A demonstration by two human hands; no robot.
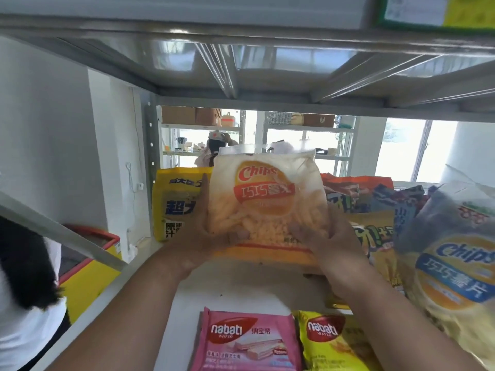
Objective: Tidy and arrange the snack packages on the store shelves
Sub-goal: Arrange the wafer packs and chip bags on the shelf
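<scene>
Left hand (211, 236) and right hand (325, 236) grip the lower corners of the chips bag (267, 202), fingers curled around it; bag upright above the white shelf (241, 285); pink wafer pack (249, 341) lies near the front edge.

Left hand (211, 236) and right hand (325, 236): bare, no gloves, rings or watch visible. Both forearms bare to the frame edge; no sleeves in view. Fingernails short, unpainted as far as blur permits judgement.
</scene>
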